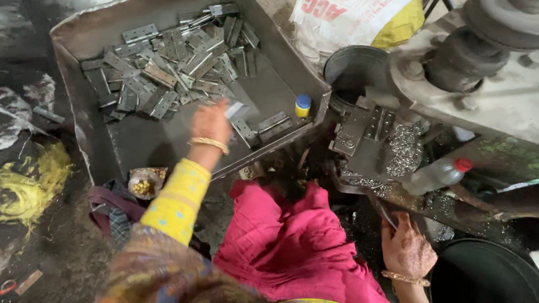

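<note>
One hinge (236,109), diagonal, in left hand (210,122)

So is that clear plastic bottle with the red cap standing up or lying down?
Lying down. The clear bottle rests on its side on the machine bed among metal shavings, red cap pointing right.

One metal tray (89,41) holds a heap of metal hinges (169,65), probably several dozen, too overlapped to count. One yellow bottle with a blue cap (302,106). One clear plastic bottle with a red cap (437,174). Two hands: left hand (210,122), right hand (407,248).
</note>
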